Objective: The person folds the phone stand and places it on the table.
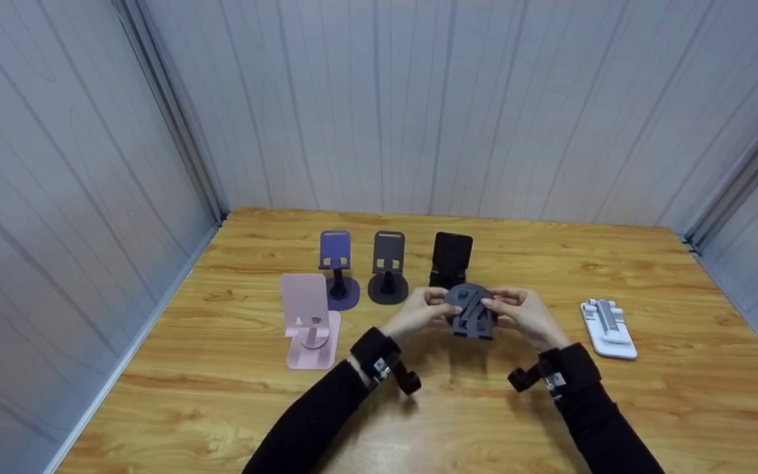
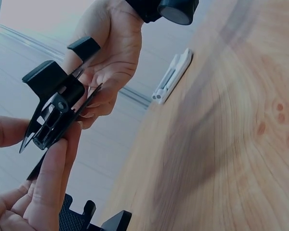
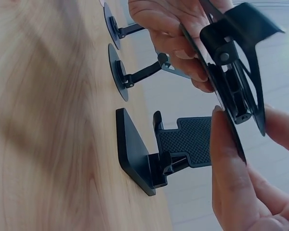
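A dark grey phone stand [image 1: 470, 311], folded flat with a round base, is held up above the table between both hands. My left hand [image 1: 422, 309] pinches its left edge, thumb on the near face and fingers behind. On the opposite edge my right hand [image 1: 527, 317] grips it in the same way. From the side, in the left wrist view, the folded stand [image 2: 55, 103] shows its hinge and two bent lips. The right wrist view shows the stand's thin round base [image 3: 226, 106] lying close against the folded arm.
Behind the hands stands a black phone stand [image 1: 451, 253]. To its left are a grey stand [image 1: 389, 253], a purple stand [image 1: 335, 249] and a pink stand [image 1: 304, 299], all upright. A folded white stand [image 1: 609, 329] lies at right. Pale walls enclose the wooden table [image 1: 221, 388].
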Available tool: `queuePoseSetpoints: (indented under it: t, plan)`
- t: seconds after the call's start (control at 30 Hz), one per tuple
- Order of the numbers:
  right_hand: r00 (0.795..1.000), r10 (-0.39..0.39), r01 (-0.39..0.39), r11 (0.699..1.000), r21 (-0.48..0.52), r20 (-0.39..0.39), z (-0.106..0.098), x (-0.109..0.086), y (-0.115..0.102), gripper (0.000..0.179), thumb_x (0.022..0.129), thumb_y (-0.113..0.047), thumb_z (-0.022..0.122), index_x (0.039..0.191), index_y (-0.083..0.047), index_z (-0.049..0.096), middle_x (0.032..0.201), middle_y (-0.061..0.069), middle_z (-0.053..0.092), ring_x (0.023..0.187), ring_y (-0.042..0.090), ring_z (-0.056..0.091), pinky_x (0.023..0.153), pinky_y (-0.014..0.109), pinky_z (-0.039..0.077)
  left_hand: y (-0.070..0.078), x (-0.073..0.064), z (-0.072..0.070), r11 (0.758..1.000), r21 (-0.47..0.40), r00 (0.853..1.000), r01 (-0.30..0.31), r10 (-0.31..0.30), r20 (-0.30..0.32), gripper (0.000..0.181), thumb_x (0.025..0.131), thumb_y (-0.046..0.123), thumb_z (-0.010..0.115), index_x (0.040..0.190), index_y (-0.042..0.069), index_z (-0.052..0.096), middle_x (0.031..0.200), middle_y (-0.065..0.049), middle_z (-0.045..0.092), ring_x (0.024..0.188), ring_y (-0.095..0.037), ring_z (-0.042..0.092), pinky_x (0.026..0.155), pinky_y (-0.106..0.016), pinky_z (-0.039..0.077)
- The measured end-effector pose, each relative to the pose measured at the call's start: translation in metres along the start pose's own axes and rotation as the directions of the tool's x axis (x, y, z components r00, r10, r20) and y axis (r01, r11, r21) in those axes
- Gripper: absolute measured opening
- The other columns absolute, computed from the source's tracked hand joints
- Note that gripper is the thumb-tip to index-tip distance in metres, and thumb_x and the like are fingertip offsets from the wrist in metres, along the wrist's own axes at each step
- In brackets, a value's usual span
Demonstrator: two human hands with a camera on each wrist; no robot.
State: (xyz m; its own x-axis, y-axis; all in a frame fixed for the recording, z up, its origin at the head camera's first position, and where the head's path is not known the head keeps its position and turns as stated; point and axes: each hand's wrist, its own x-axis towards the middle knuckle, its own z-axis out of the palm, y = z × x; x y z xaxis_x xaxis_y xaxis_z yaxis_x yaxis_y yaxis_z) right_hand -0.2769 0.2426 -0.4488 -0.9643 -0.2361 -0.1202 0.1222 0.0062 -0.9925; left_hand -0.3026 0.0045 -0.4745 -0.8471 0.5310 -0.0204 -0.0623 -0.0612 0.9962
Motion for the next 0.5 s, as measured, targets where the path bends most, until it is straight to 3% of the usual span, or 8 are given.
queuePoseSetpoints:
  t: [0.13, 0.23, 0.37, 0.5]
  plan:
    - [1.000, 0.013, -0.013, 1.000, 0.014, 0.016, -0.004, -0.001, -0.001, 0.014, 0.107, -0.006, 0.061, 0.119, -0.002, 0.066, 0.091, -0.004, 0.075, 0.083, 0.009, 0.069, 0.073, 0.025, 0.062, 0.001, -0.001, 0.004, 0.998, -0.067, 1.000, 0.005, -0.006, -0.014, 0.017, 0.103, -0.001, 0.064, 0.118, -0.003, 0.069, 0.089, 0.001, 0.073, 0.078, -0.009, 0.073, 0.094, -0.039, 0.063]
    - [0.999, 0.017, -0.018, 0.999, 0.033, 0.035, -0.007, -0.002, -0.002, 0.008, 0.108, -0.008, 0.061, 0.110, -0.010, 0.068, 0.090, -0.003, 0.075, 0.080, 0.009, 0.068, 0.070, 0.025, 0.062, 0.002, -0.001, 0.005, 0.997, -0.072, 1.000, 0.002, -0.004, -0.015, 0.012, 0.103, 0.000, 0.065, 0.115, -0.001, 0.068, 0.089, 0.001, 0.073, 0.077, -0.008, 0.073, 0.092, -0.036, 0.064]
    - [0.997, 0.009, -0.013, 0.998, 0.064, 0.076, -0.011, -0.002, -0.001, 0.008, 0.107, -0.006, 0.061, 0.109, -0.010, 0.069, 0.091, -0.002, 0.076, 0.080, 0.009, 0.070, 0.071, 0.025, 0.063, 0.004, -0.001, 0.005, 0.998, -0.053, 1.000, 0.028, -0.028, 0.000, 0.014, 0.103, 0.002, 0.065, 0.117, 0.000, 0.067, 0.093, 0.000, 0.073, 0.079, -0.008, 0.072, 0.095, -0.040, 0.063]
    - [0.995, 0.002, -0.006, 0.999, 0.042, 0.096, -0.014, -0.003, 0.000, 0.010, 0.107, -0.007, 0.062, 0.115, -0.008, 0.067, 0.093, -0.002, 0.077, 0.084, 0.009, 0.070, 0.072, 0.025, 0.062, 0.007, -0.002, 0.004, 0.998, 0.015, 0.998, 0.055, -0.056, 0.018, 0.029, 0.105, 0.007, 0.066, 0.132, -0.003, 0.063, 0.114, -0.012, 0.074, 0.089, -0.014, 0.073, 0.100, -0.046, 0.061]
